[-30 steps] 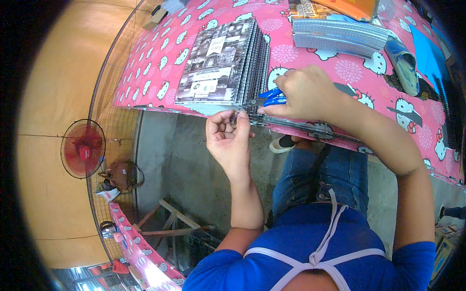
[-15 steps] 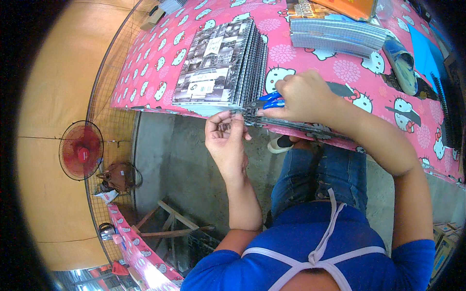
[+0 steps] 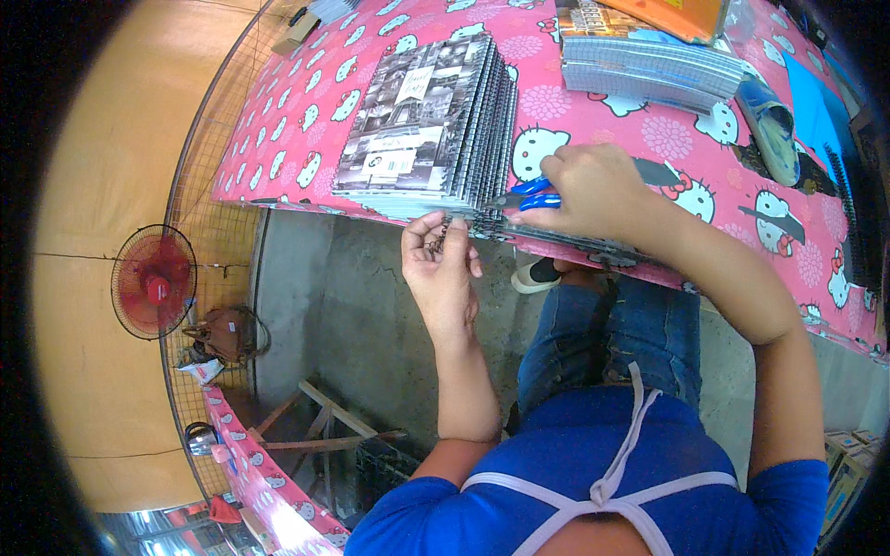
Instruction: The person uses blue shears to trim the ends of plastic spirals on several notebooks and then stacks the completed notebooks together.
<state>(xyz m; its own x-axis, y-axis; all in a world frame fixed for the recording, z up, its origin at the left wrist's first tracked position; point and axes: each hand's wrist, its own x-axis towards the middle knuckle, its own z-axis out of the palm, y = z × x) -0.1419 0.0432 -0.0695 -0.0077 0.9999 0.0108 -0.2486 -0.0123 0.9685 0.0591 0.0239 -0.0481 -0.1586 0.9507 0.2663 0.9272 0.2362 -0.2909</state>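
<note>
A stack of spiral-bound notebooks (image 3: 394,125) with black-and-white photo covers lies at the table's near edge, black coils on its right side. My right hand (image 3: 598,190) is closed around blue-handled pliers (image 3: 540,196), their jaws beside the stack's near right corner. Just below that corner my left hand (image 3: 443,273) is palm up, thumb and fingers pinched together. A dark, curled piece of wire coil (image 3: 436,244) shows between its fingers. The exact spot where jaws and coils meet is too small to make out.
Another stack of notebooks (image 3: 649,74) stands at the far right, with an orange item (image 3: 677,17) on top. Beyond my right arm lie a blue-green pouch-like thing (image 3: 771,130), blue sheets (image 3: 816,107) and black coils (image 3: 848,213). A red fan (image 3: 155,283) is at left.
The pliers have shifted slightly right, a little farther from my left hand. My left hand has moved slightly, with the coil piece still in its fingers. The notebooks stay in place.
</note>
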